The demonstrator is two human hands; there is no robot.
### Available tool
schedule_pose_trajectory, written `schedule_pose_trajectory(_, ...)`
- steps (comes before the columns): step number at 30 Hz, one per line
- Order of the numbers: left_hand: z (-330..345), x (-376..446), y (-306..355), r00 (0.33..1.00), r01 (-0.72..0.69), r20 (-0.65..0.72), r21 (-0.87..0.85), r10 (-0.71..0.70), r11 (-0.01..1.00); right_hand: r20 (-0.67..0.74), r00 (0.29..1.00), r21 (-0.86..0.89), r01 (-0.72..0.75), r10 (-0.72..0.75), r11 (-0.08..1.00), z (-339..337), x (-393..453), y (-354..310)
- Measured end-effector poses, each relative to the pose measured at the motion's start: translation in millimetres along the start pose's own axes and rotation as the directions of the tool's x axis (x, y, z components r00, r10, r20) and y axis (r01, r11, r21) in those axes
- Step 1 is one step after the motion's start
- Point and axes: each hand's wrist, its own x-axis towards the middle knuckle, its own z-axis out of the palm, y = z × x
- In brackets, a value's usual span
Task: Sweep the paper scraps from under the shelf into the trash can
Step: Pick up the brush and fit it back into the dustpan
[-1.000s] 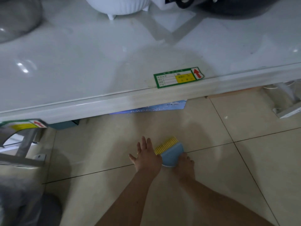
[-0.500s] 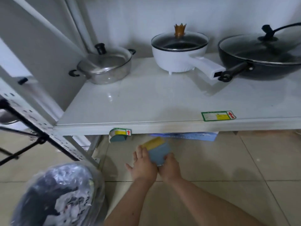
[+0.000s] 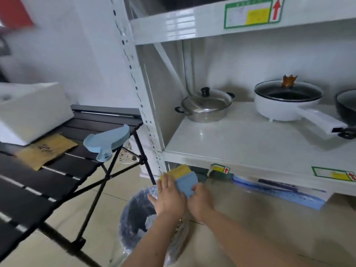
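My right hand (image 3: 199, 201) grips a small blue hand brush (image 3: 185, 181) with yellow bristles, held above the floor in front of the white shelf (image 3: 250, 149). My left hand (image 3: 168, 195) lies flat with straight fingers against the brush's left side and bristles. Both hands hover over the rim of the trash can (image 3: 134, 218), which is lined with a clear bag and holds white scraps. Any scraps between my hands are hidden.
A blue dustpan (image 3: 107, 141) sits on the edge of a black folding table (image 3: 48, 180) at left, beside a white box (image 3: 32, 110). Pots (image 3: 206, 106) stand on the shelf. A blue printed sheet (image 3: 279, 191) lies under the shelf.
Both hands rose from the floor with the brush and moved left, over the trash can. My view lifted from the floor to the shelf and table.
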Motion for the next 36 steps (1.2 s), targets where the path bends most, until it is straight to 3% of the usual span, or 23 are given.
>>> schedule_pose_trajectory(4,-37,-1,-19,0.999,0.021,-0.05,0.003,-0.021,1.0,-0.044,0.998,-0.1,0.044,-0.049,0.994,17,-8,-37)
schedule_pose_trajectory(12,-101,-17,-27,0.967,-0.045,-0.253,-0.051,0.03,0.998,-0.063,0.991,0.083,0.12,-0.115,0.989,36,-19,-92)
schedule_pose_trajectory(16,-138,-27,-29,0.877,-0.096,-0.479,-0.112,0.031,0.989,-0.04,0.979,0.138,0.204,-0.201,0.969,23,-34,-134)
schedule_pose_trajectory(19,-165,-24,-38,0.798,-0.088,-0.598,-0.235,-0.073,0.968,-0.039,0.96,0.151,0.28,-0.277,0.948,26,-36,-166)
schedule_pose_trajectory(23,-187,-9,-56,0.798,-0.019,-0.518,-0.533,-0.309,0.846,0.02,0.938,0.146,0.34,-0.346,0.929,44,-39,-200)
schedule_pose_trajectory(26,-190,1,-65,0.812,-0.028,-0.472,-0.62,-0.343,0.784,0.03,0.945,0.158,0.318,-0.326,0.935,64,-36,-215)
schedule_pose_trajectory(29,-188,7,-74,0.815,-0.092,-0.422,-0.771,-0.397,0.631,-0.004,0.958,0.165,0.283,-0.286,0.945,82,-24,-221)
schedule_pose_trajectory(36,-180,37,-91,0.868,0.171,-0.06,-0.896,-0.493,0.409,-0.109,0.949,0.003,0.299,-0.296,0.954,100,-3,-227)
